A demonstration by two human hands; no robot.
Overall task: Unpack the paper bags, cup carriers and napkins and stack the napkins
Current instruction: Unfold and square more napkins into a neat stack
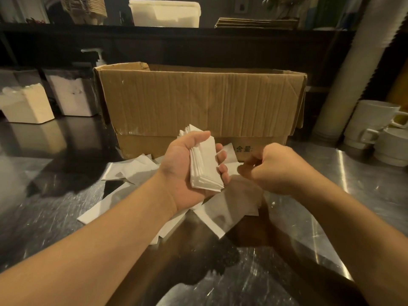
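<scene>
While the left hand (187, 171) lies palm up in front of the cardboard box (198, 102), it holds a stack of folded white napkins (204, 164), the thumb laid over the stack's far end and the fingers curled up along its right edge. Just to the right of that stack, and also in front of the box, the right hand (271, 171) is curled into a loose fist with its fingertips drawn in toward the thumb; whether it pinches anything I cannot tell, since no napkin shows between them.

Below both hands, loose napkins (132, 173) lie scattered on the steel surface (66, 217), some overlapping, spread from the foot of the box toward the person. The box stands open at the top, its long creased side facing the camera, with dark printed characters near its lower right corner.

Left of the box stand two clear containers (70, 93), side by side, each holding a white block of paper goods; a pump bottle (99, 58) rises just behind the box's left corner. Right of the box, a tall column of stacked white cups (353, 69) leans upward, and beside it white mugs (373, 122) are stacked on the surface. Above and behind the box, a dark shelf (154, 32) carries a white lidded tub (165, 13) and a flat pile of brown cardboard (256, 23).
</scene>
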